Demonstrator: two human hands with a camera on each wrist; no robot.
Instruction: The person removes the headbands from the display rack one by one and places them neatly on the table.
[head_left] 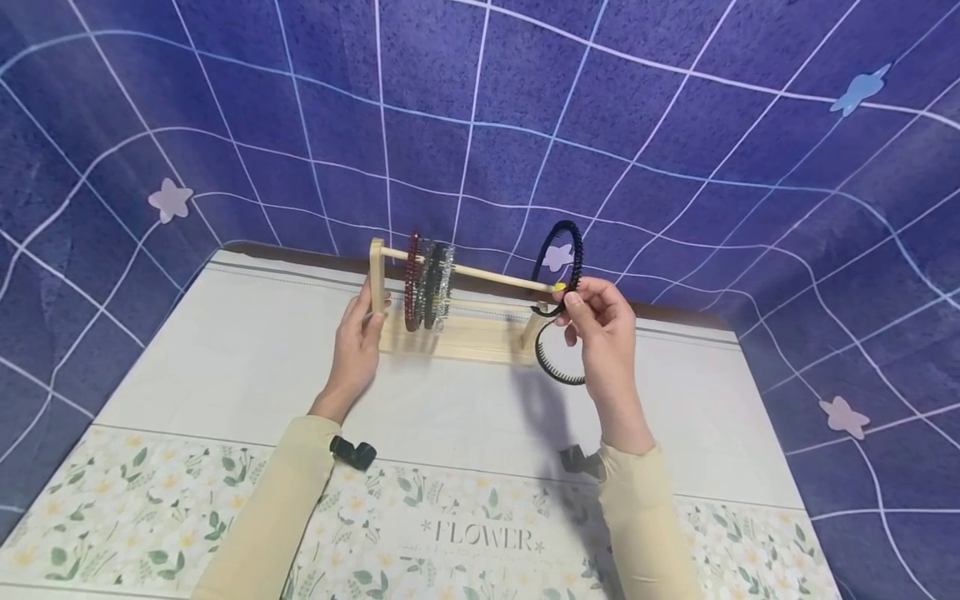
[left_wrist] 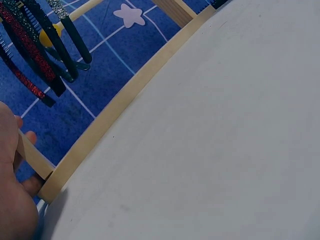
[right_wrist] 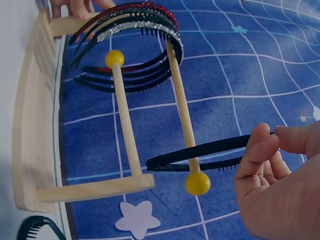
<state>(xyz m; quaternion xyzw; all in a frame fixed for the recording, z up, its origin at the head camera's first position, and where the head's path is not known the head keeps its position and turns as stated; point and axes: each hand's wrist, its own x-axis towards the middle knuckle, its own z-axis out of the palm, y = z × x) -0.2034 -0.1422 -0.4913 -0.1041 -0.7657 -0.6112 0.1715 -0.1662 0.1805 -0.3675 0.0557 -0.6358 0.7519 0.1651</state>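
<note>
A wooden headband stand (head_left: 465, 337) has two rods with yellow ball ends. My left hand (head_left: 355, 346) grips its left upright, fingers on one side and thumb on the other. My right hand (head_left: 607, 325) pinches a black headband (head_left: 577, 250) with teeth along its inner side. In the right wrist view this black headband (right_wrist: 200, 150) reaches around the longer rod (right_wrist: 182, 110), just inside its yellow ball (right_wrist: 197, 183). Several glittery headbands (head_left: 429, 283), red, dark green and silver among them, hang together toward the left of the rods.
Another black toothed headband (head_left: 558, 375) lies on the white tablecloth (head_left: 450, 408) by the stand's right end, partly behind my right hand. A blue cloth with grid lines and stars (head_left: 480, 125) hangs behind the table. Floral print (head_left: 360, 508) covers the near part of the tablecloth.
</note>
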